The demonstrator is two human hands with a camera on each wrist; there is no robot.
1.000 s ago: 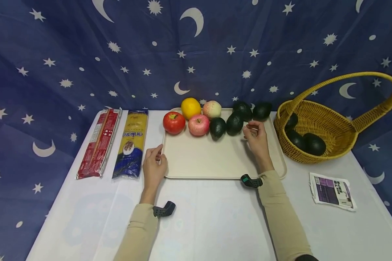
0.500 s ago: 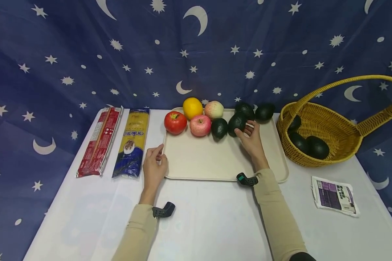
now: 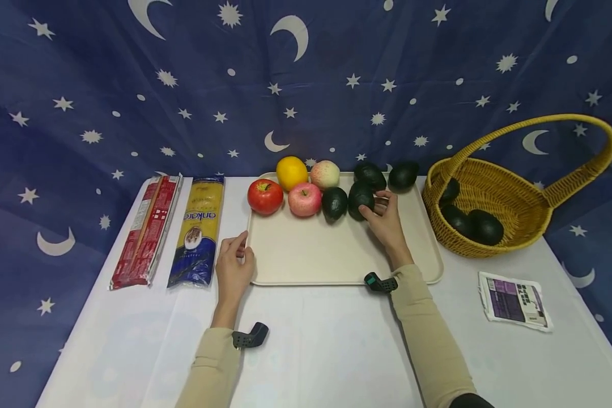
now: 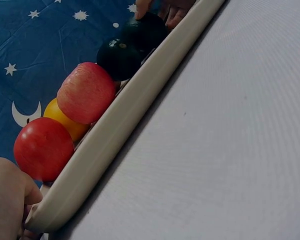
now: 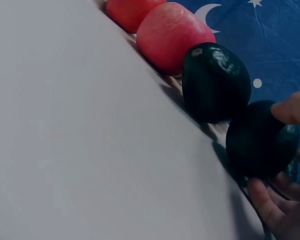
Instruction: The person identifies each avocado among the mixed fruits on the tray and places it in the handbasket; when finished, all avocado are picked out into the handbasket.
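Note:
A cream tray (image 3: 316,255) holds a row of fruit along its far side. My right hand (image 3: 386,222) grips a dark green avocado (image 3: 360,200) there, thumb on the near side and fingers on the right; in the right wrist view, thumb and fingertips are round this avocado (image 5: 262,140). Another avocado (image 3: 334,204) lies just left of it, and two more, a rear avocado (image 3: 369,176) and a right-hand avocado (image 3: 403,175), lie behind. My left hand (image 3: 234,266) holds the tray's left rim with bent fingers, near the tray corner (image 4: 55,212) in the left wrist view.
On the tray's left are a tomato (image 3: 265,197), an orange (image 3: 291,173), a pink apple (image 3: 304,199) and a pale peach (image 3: 324,174). A wicker basket (image 3: 469,246) with avocados stands right. Pasta packs, red (image 3: 147,232) and blue-yellow (image 3: 196,232), lie left; a white-purple packet (image 3: 514,301) lies front right.
My right hand has moved left from beside the avocado and taken hold of it. The left hand stays at the tray's rim. The head view has shifted slightly.

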